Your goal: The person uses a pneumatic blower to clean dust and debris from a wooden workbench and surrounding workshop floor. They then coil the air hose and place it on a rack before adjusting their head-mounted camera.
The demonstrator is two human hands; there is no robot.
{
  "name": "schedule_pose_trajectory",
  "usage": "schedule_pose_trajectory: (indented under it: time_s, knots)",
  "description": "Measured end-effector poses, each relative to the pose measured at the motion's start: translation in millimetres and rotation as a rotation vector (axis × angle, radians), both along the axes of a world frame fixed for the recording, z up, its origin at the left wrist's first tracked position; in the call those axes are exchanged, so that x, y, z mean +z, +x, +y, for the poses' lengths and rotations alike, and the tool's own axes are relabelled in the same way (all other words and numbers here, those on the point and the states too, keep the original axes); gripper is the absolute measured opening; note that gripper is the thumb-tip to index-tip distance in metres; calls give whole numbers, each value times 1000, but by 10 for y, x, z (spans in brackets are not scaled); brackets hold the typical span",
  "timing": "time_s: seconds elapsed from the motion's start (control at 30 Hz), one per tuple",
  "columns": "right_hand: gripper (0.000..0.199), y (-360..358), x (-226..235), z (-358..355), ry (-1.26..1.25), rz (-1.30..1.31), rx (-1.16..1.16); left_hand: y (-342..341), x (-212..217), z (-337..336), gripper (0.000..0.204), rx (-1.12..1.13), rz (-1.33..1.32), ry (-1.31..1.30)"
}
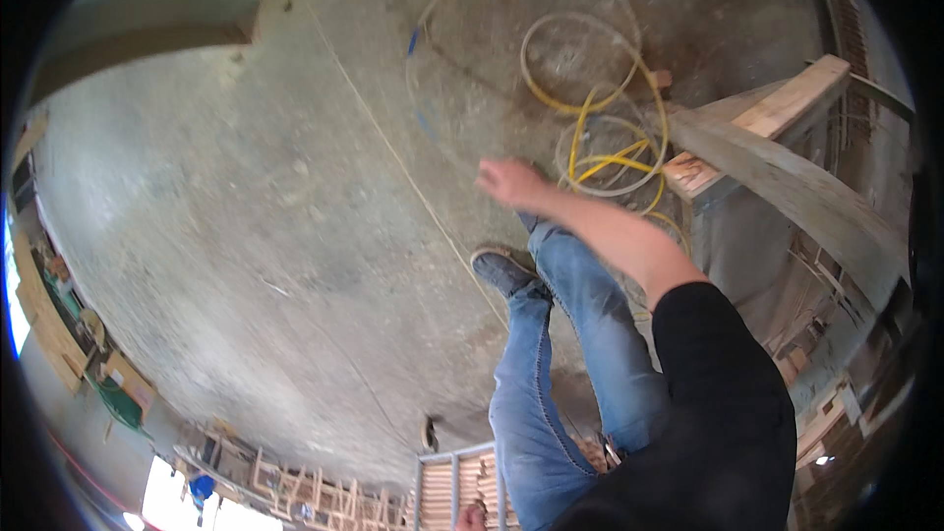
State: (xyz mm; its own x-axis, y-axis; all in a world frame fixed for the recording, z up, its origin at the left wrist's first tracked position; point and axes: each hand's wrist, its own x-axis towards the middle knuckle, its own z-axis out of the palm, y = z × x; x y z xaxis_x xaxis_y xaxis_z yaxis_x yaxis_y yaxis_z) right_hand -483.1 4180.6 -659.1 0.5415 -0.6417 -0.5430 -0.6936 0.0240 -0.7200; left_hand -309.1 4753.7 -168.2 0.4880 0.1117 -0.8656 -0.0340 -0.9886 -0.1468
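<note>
My bare right arm reaches forward from a black sleeve over the concrete floor. My right hand (511, 182) hangs in the air above my feet, its fingers loosely curled and a little blurred, with nothing visible in them. Just beyond it on the right lies a loosely coiled yellow hose (615, 162). What looks like my left hand (472, 518) shows only in part at the lower edge, beside my jeans and in front of a grey-framed rack of wooden pieces (442, 492). Its fingers are mostly hidden.
A shoe (503, 270) stands near a thin cord (393, 152) crossing the floor. To the right are a wooden beam (787, 108) and a broad curved board (796, 182). A large curved piece (147, 34) stands at far left. Stacked wood frames (305, 492) line the lower left.
</note>
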Motion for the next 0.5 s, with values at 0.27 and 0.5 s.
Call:
schedule_pose_trajectory:
  time_s: [0.27, 0.5]
  knots:
    - [18, 513, 4664, 1325, 1219, -1197, -1060, -350, 236, -3496, 38, -640, -38, -1492]
    - [26, -1146, 5999, 820, 153, -472, -870, -1128, 1670, -4250, 23, -909, 336, -1209]
